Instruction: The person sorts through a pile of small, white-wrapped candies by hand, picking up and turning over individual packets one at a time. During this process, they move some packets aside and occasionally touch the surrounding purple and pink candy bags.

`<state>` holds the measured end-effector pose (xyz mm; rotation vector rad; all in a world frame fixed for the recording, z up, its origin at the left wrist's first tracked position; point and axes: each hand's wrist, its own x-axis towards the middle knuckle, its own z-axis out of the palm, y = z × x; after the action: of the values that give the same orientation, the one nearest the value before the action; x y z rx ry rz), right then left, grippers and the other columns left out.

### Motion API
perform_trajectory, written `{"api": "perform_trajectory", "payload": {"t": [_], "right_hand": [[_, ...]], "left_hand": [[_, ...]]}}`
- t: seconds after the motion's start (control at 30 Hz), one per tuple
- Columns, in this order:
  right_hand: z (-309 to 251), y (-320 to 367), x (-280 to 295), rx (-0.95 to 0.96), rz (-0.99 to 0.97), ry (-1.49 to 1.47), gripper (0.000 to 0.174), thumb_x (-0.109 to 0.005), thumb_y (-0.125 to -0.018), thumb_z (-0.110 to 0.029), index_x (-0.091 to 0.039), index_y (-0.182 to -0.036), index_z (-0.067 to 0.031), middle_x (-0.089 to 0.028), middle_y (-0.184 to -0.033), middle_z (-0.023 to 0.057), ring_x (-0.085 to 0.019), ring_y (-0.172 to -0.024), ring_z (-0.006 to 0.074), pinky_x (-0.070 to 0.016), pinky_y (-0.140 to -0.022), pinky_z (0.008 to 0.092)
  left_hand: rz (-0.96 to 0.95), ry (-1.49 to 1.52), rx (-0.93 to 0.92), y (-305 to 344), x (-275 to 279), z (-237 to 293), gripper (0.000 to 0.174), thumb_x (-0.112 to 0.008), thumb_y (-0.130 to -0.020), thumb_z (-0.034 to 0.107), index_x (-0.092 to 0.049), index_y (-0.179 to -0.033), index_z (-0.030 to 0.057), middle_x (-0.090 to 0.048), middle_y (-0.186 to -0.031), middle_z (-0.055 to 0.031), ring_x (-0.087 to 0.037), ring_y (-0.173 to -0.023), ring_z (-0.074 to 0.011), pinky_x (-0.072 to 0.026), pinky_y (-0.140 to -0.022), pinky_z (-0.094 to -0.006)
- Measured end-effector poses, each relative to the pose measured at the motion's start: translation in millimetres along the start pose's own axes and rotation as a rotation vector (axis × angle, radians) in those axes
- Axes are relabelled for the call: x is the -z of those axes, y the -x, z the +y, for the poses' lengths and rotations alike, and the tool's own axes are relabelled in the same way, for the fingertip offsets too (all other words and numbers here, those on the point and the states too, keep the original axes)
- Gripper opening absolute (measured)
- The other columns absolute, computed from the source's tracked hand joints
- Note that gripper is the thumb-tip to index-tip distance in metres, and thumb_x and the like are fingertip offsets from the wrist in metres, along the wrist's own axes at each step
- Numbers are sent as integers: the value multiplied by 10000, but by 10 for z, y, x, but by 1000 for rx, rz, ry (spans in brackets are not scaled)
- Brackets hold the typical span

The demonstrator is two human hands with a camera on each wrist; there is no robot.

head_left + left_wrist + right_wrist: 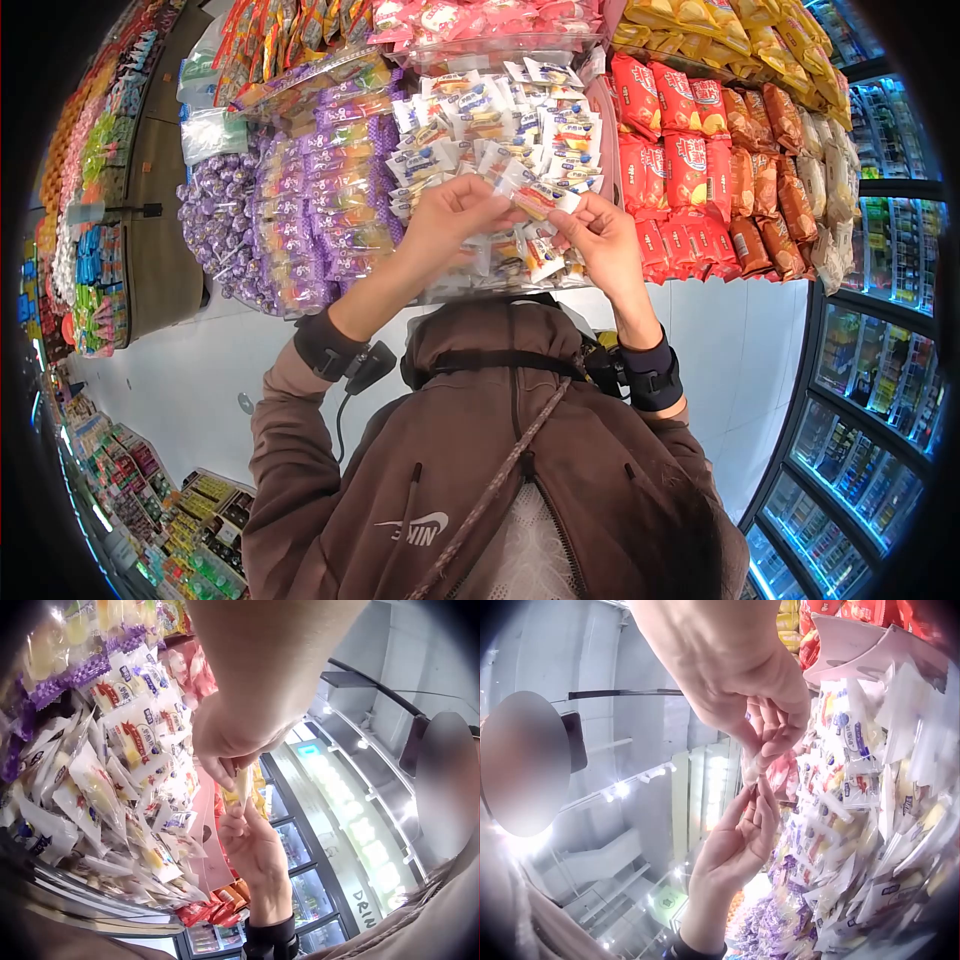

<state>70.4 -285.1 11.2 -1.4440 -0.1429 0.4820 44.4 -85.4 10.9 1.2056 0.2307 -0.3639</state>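
Observation:
Both hands hold one small white snack packet (545, 198) between them, over a bin of similar white packets (470, 110). My left hand (462, 212) pinches its left end with thumb and fingers. At the other end, my right hand (598, 240) pinches the packet's edge. In the left wrist view the packet (244, 786) shows edge-on between the fingertips of both hands. The right wrist view shows the fingertips of the two hands close together, with a pale bit of the packet (752, 774) between them.
Purple-edged jelly packs (335, 180) and purple wrapped sweets (220, 215) lie left of the bin. A pink divider (610, 130) separates it from red snack packs (686, 165). Yellow packs (700, 30) lie behind these. Lit drink fridges (870, 345) line the right side.

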Motion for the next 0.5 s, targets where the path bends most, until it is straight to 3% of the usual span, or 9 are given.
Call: {"api": "perform_trajectory", "payload": {"t": [0.1,0.2,0.3,0.37,0.47,0.5], "right_hand": [[-7,3,77,-8,-20,32,57,-582,-854,-47,-564,-828,1,-626,-753,18,-525,-645,21,-419,-563,177],[-22,3,122,-39,-34,53,78,-593,-848,-47,-553,-799,-2,-625,-749,18,-518,-624,19,-418,-554,180],[-73,17,101,-17,-16,45,96,-596,-847,-50,-545,-780,-4,-619,-728,13,-511,-609,19,-411,-544,182],[-72,22,106,24,-7,58,99,-591,-851,-51,-546,-777,-3,-615,-714,9,-509,-610,17,-404,-536,184],[-22,46,157,132,77,252,40,-605,-803,1,-567,-800,-10,-626,-755,37,-555,-647,86,-433,-572,230],[-76,47,145,354,75,402,61,-610,-771,20,-575,-807,-15,-626,-780,47,-565,-674,120,-442,-593,249]], "left_hand": [[14,-66,70,29,-31,57,87,-552,-878,78,-518,-823,20,-630,-920,-127,-638,-884,-198,-514,-799,-280],[-42,-98,97,56,16,8,121,-551,-890,167,-510,-825,73,-663,-946,-100,-628,-905,-128,-477,-694,-226],[-47,17,83,109,-59,67,106,-541,-883,78,-489,-805,29,-633,-919,-146,-638,-888,-205,-516,-792,-287],[-53,-28,27,90,-61,57,97,-537,-888,86,-492,-824,28,-634,-917,-146,-635,-887,-198,-515,-789,-292],[-64,-58,-51,79,-57,91,66,-554,-874,86,-531,-881,24,-645,-958,-109,-626,-893,-150,-493,-782,-256],[-67,-63,-76,80,-54,109,75,-564,-865,83,-550,-905,21,-650,-979,-91,-623,-896,-127,-482,-780,-237]]}}
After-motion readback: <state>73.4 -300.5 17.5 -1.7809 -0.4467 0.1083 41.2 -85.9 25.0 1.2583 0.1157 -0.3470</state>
